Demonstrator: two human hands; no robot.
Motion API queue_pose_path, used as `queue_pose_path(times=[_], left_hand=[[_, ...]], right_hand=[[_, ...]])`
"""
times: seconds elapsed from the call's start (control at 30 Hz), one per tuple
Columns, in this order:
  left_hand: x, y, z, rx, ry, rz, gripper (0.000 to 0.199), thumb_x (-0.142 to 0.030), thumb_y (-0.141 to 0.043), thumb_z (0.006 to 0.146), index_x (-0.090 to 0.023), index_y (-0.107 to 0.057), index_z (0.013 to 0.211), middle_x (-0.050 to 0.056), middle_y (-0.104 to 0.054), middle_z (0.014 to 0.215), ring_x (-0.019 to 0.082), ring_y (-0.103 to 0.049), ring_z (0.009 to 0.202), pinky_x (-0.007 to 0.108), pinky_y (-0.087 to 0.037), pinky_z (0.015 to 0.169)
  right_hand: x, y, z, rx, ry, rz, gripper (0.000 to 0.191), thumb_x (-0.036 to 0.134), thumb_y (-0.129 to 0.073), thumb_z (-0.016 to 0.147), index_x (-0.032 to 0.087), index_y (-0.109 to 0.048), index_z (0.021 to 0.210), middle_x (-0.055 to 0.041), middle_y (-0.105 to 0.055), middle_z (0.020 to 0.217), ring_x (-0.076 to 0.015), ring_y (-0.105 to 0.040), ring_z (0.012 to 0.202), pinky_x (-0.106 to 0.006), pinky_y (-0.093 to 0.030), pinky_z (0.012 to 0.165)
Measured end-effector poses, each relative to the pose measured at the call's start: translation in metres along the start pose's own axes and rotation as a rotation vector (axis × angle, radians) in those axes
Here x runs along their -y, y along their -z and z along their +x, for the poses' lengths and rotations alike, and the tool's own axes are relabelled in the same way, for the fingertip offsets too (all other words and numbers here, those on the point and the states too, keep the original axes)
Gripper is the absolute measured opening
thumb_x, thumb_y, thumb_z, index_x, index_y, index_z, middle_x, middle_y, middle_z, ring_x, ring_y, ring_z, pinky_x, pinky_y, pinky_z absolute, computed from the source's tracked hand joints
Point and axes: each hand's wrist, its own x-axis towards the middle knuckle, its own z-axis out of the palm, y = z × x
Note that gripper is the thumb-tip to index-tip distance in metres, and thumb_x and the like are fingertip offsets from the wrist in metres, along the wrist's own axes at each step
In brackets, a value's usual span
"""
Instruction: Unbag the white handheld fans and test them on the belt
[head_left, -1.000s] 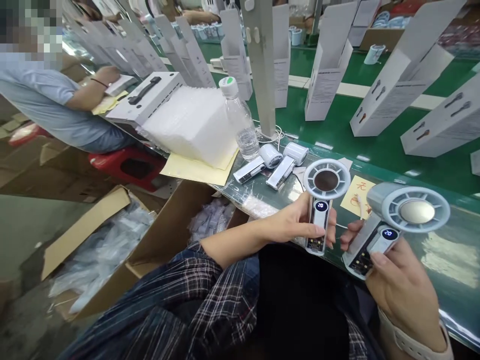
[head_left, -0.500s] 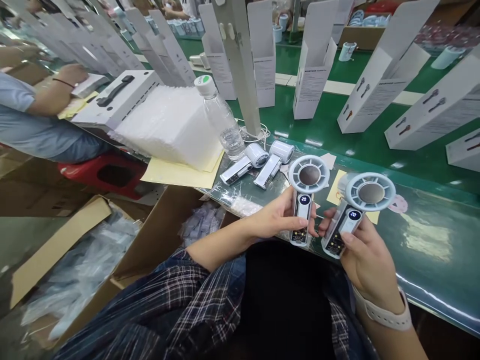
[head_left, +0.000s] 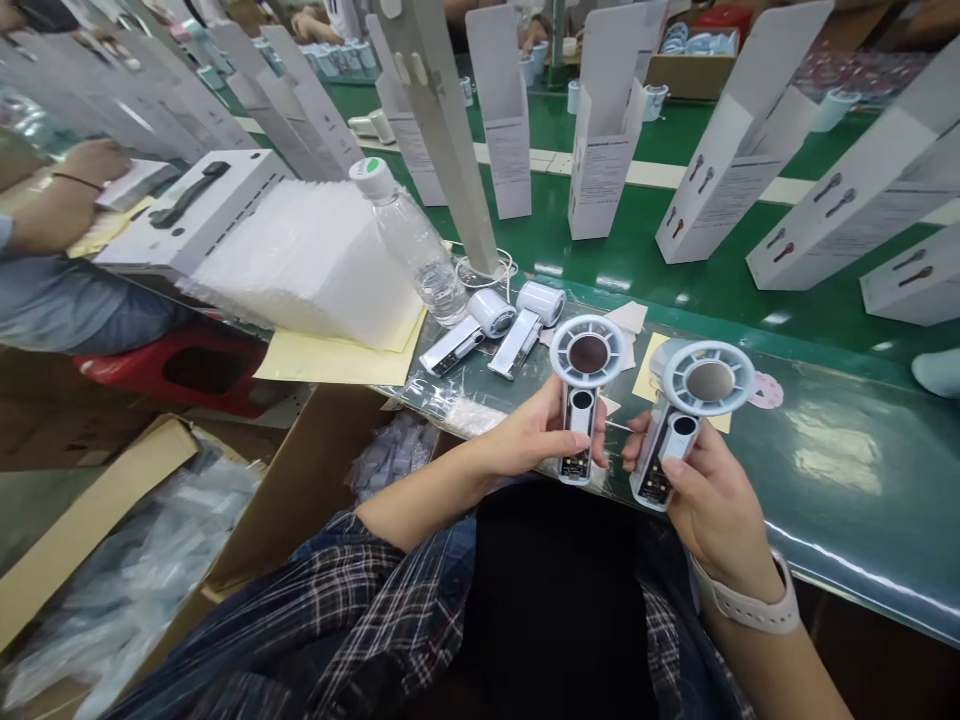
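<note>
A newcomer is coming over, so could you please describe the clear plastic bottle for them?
Find the grey metal post by the green table. Left of its foot, beside a white sheet stack, stands the clear plastic bottle. Its green and white cap sets it apart.

Head-worn camera, facing forward and down (a lone view), hands near

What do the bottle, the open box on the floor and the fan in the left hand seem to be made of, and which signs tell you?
Bottle: clear, glossy plastic, probably; it is see-through, with liquid inside.
Open box: matt brown cardboard, judging by its creased flaps.
Fan in the left hand: likely smooth hard plastic, pale blue, with moulded-looking spokes; its dark centre's material is unclear.
</note>
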Motion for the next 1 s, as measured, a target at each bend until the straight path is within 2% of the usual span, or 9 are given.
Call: queue_pose_path(times=[0.23, 0.4, 0.57, 0.73, 0.83, 0.9, 1.0], left_hand=[[0.003, -0.002, 0.0, 0.0, 0.029, 0.01, 0.051, -0.038, -0.082, 0.087, -0.02, -0.05, 0.122, 0.002, -0.065, 0.096, 0.018, -0.07, 0.082, 0.034, -0.058, 0.079], [-0.001, -0.008, 0.005, -0.038, 0.03, 0.022, 0.051, -0.034, -0.084, 0.085, -0.022, -0.05, 0.121, 0.0, -0.061, 0.102, 0.015, -0.068, 0.078, 0.031, -0.058, 0.073], [0.001, -0.01, 0.002, 0.003, 0.038, 0.047, 0.049, -0.036, -0.083, 0.086, -0.021, -0.052, 0.121, 0.001, -0.062, 0.102, 0.017, -0.07, 0.08, 0.032, -0.059, 0.075], [0.007, -0.003, 0.007, -0.066, 0.057, 0.1, 0.049, -0.037, -0.084, 0.083, -0.021, -0.058, 0.121, 0.001, -0.065, 0.094, 0.017, -0.068, 0.076, 0.03, -0.057, 0.072], [0.01, 0.0, 0.019, -0.14, 0.074, 0.106, 0.039, -0.042, -0.084, 0.082, -0.02, -0.063, 0.107, 0.001, -0.064, 0.086, 0.017, -0.063, 0.071, 0.031, -0.056, 0.069], [0.008, -0.004, 0.023, -0.126, 0.103, 0.147, 0.033, -0.045, -0.082, 0.082, -0.019, -0.064, 0.093, 0.002, -0.063, 0.082, 0.019, -0.061, 0.072, 0.033, -0.056, 0.069], [-0.001, -0.016, 0.022, -0.076, 0.111, 0.197, 0.03, -0.045, -0.078, 0.085, -0.02, -0.065, 0.095, 0.002, -0.061, 0.082, 0.019, -0.06, 0.071, 0.034, -0.056, 0.066]], right_hand=[[-0.005, 0.001, -0.002, 0.009, -0.026, 0.038, 0.033, 0.041, -0.078, 0.093, 0.026, -0.069, 0.121, -0.0056, -0.071, 0.107, -0.0182, -0.067, 0.087, -0.034, -0.06, 0.08], [-0.009, 0.003, -0.004, 0.013, -0.006, 0.092, 0.041, 0.041, -0.078, 0.093, 0.024, -0.062, 0.126, -0.0089, -0.07, 0.12, -0.0199, -0.069, 0.092, -0.037, -0.061, 0.084], [-0.01, 0.006, -0.005, 0.033, 0.006, 0.066, 0.045, 0.042, -0.075, 0.095, 0.022, -0.057, 0.13, -0.0102, -0.07, 0.121, -0.0197, -0.071, 0.093, -0.037, -0.061, 0.085], [-0.017, 0.001, -0.005, 0.05, 0.095, 0.046, 0.061, 0.055, -0.074, 0.092, 0.026, -0.05, 0.139, -0.01, -0.068, 0.123, -0.0245, -0.07, 0.105, -0.044, -0.061, 0.094], [-0.026, 0.001, -0.002, 0.007, 0.136, 0.004, 0.069, 0.065, -0.069, 0.092, 0.024, -0.049, 0.144, -0.012, -0.067, 0.126, -0.0275, -0.067, 0.113, -0.046, -0.06, 0.097], [-0.031, 0.002, -0.002, -0.02, 0.168, -0.031, 0.07, 0.067, -0.065, 0.093, 0.023, -0.05, 0.145, -0.0119, -0.067, 0.124, -0.0273, -0.067, 0.111, -0.046, -0.06, 0.097], [-0.032, 0.006, -0.004, -0.004, 0.21, -0.073, 0.07, 0.068, -0.066, 0.093, 0.023, -0.051, 0.145, -0.0115, -0.068, 0.121, -0.027, -0.067, 0.107, -0.045, -0.061, 0.093]])
